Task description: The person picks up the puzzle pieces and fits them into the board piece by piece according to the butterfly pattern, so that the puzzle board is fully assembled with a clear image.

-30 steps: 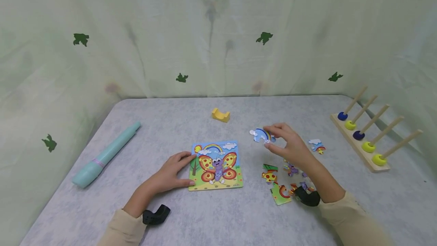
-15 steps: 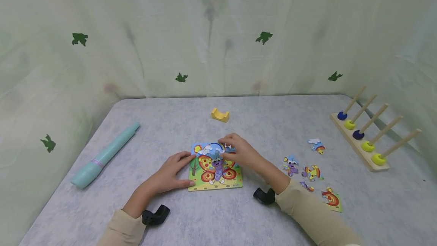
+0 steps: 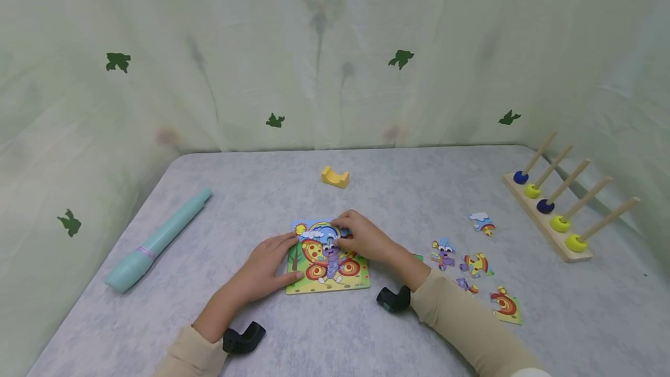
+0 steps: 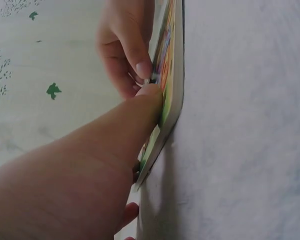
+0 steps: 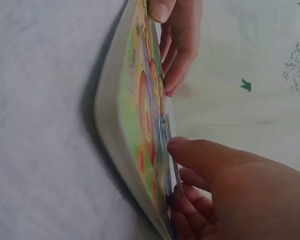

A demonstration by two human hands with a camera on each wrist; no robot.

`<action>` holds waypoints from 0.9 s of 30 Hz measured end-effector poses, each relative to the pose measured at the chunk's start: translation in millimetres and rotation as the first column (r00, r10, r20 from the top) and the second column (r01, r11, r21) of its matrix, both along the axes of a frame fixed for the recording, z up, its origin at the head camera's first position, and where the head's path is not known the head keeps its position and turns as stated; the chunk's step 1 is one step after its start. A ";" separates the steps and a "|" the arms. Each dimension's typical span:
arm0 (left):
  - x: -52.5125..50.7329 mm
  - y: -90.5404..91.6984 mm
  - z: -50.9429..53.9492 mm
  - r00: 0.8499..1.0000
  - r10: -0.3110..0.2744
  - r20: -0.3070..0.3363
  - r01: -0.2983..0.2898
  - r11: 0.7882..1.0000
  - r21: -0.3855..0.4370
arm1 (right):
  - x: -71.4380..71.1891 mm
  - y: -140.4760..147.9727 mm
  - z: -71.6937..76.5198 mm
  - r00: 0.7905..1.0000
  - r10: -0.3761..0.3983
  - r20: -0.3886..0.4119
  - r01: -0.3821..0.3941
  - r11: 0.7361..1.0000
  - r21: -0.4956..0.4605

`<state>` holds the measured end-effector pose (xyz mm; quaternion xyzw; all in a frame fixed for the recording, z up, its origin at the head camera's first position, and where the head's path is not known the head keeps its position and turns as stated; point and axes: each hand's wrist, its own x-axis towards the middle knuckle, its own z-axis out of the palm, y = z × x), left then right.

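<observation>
Left hand [image 3: 269, 265] relaxed, the right hand [image 3: 369, 241], seemingly pinching a rainbow piece [image 5: 175, 170], has reached the board [image 3: 352, 281].

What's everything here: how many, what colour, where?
Puzzle board: one, multicoloured, between the hands
Held puzzle piece: one, mostly blue, over the board
Loose pieces: at least six, multicoloured, board's right
Curved block: one, yellow, beyond the board
Roll: one, teal, table's left
Peg rack: one, pale wood, table's right
Beads: five (two blue, three yellow), on rack
Table: one, grey, underneath
Backdrop: one, pale green, behind
Wrist devices: two, black, wrists
Sleeves: two, beige, forearms
Left hand: one, on board's left side
Right hand: one, pinching the held piece
</observation>
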<state>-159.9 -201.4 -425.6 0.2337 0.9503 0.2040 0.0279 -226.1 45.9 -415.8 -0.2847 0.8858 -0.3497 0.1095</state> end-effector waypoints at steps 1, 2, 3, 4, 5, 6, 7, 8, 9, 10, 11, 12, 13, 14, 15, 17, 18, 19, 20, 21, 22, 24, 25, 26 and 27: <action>0.0 0.5 -0.1 1.000 0.003 -0.009 -0.003 1.000 -0.004 | -0.3 -0.5 0.0 1.000 -0.001 -0.005 0.001 1.000 0.002; 0.1 0.9 -0.1 1.000 0.007 -0.016 -0.007 1.000 -0.007 | -0.8 -1.0 -0.3 1.000 0.000 -0.011 0.000 1.000 0.005; 0.3 1.1 -0.1 1.000 0.009 -0.024 -0.009 1.000 -0.009 | -1.3 -1.6 -0.5 1.000 0.002 -0.017 -0.002 1.000 0.007; 0.3 1.4 -0.2 0.999 0.011 -0.030 -0.012 1.000 -0.010 | -1.8 -2.2 -0.8 1.000 0.005 -0.026 -0.005 1.000 0.011; 0.3 1.6 -0.3 0.999 0.012 -0.037 -0.012 1.000 -0.011 | -2.3 -2.9 -1.0 0.999 0.007 -0.036 -0.007 1.000 0.018; 0.3 1.9 -0.3 0.999 0.015 -0.038 -0.015 1.000 -0.013 | -2.8 -3.6 -1.3 0.999 0.009 -0.046 -0.008 1.000 0.027; 0.2 2.1 -0.5 0.999 0.013 -0.044 -0.014 1.000 -0.014 | -3.2 -4.3 -1.5 0.999 0.010 -0.053 -0.008 0.999 0.038; 0.2 2.4 -0.6 0.999 0.011 -0.049 -0.012 1.000 -0.014 | -3.7 -5.1 -1.8 0.998 0.010 -0.061 -0.007 0.999 0.049; 0.0 2.7 -0.6 0.998 0.011 -0.054 -0.012 1.000 -0.013 | -4.1 -5.8 -2.1 0.997 0.011 -0.071 -0.006 0.998 0.063; -0.2 3.1 -0.7 0.998 0.012 -0.059 -0.013 1.000 -0.013 | -4.5 -6.6 -2.3 0.997 0.010 -0.078 -0.004 0.997 0.077; -0.4 3.5 -0.5 0.998 0.013 -0.064 -0.014 1.000 -0.014 | -4.9 -7.3 -2.5 0.996 0.009 -0.083 -0.001 0.996 0.088; -0.8 3.9 -0.4 0.998 0.014 -0.069 -0.015 1.000 -0.016 | -5.3 -7.9 -2.8 0.996 0.009 -0.087 0.000 0.995 0.098; -1.1 4.4 -0.3 0.997 0.017 -0.074 -0.019 1.000 -0.022 | -5.7 -8.5 -3.1 0.996 0.008 -0.092 0.002 0.994 0.106; -1.3 5.1 0.2 0.997 0.022 -0.075 -0.024 0.999 -0.028 | -5.9 -9.0 -3.3 0.995 0.009 -0.095 0.002 0.994 0.112; -1.8 5.9 0.6 0.997 0.026 -0.075 -0.029 0.999 -0.037 | -6.0 -9.4 -3.4 0.995 0.010 -0.096 0.002 0.993 0.118; -3.0 7.9 1.0 0.996 0.030 -0.080 -0.035 0.997 -0.063 | -6.0 -10.0 -3.8 0.996 0.007 -0.093 0.004 0.993 0.122; -3.9 9.4 1.6 0.996 0.032 -0.081 -0.039 0.996 -0.080 | -5.9 -10.1 -3.8 0.996 0.006 -0.091 0.005 0.992 0.122; -4.9 11.1 2.3 0.996 0.034 -0.084 -0.043 0.994 -0.099 | -5.8 -10.2 -3.9 0.996 0.004 -0.090 0.007 0.992 0.123; -6.1 12.8 3.3 0.995 0.034 -0.090 -0.044 0.992 -0.116 | -5.7 -10.3 -3.6 0.996 0.003 -0.090 0.008 0.992 0.122; -7.4 14.5 4.1 0.995 0.032 -0.098 -0.045 0.990 -0.133 | -5.7 -10.4 -3.6 0.996 0.000 -0.090 0.011 0.992 0.122; -8.7 16.2 5.0 0.994 0.030 -0.109 -0.045 0.988 -0.146 | -5.4 -10.5 -3.2 0.996 -0.004 -0.088 0.014 0.993 0.120; -10.6 18.9 7.4 0.992 0.028 -0.121 -0.048 0.985 -0.163 | -5.2 -10.7 -2.7 0.996 -0.009 -0.085 0.019 0.993 0.117; -11.4 19.6 8.1 0.992 0.027 -0.127 -0.049 0.985 -0.167 | -5.1 -10.9 -2.7 0.997 -0.011 -0.082 0.021 0.993 0.116; -11.8 20.1 8.8 0.991 0.026 -0.129 -0.048 0.984 -0.170 | -5.0 -11.0 -2.6 0.997 -0.013 -0.079 0.023 0.993 0.115; -12.1 20.4 9.1 0.991 0.025 -0.130 -0.048 0.984 -0.172 | -4.8 -11.1 -2.5 0.997 -0.016 -0.075 0.025 0.993 0.114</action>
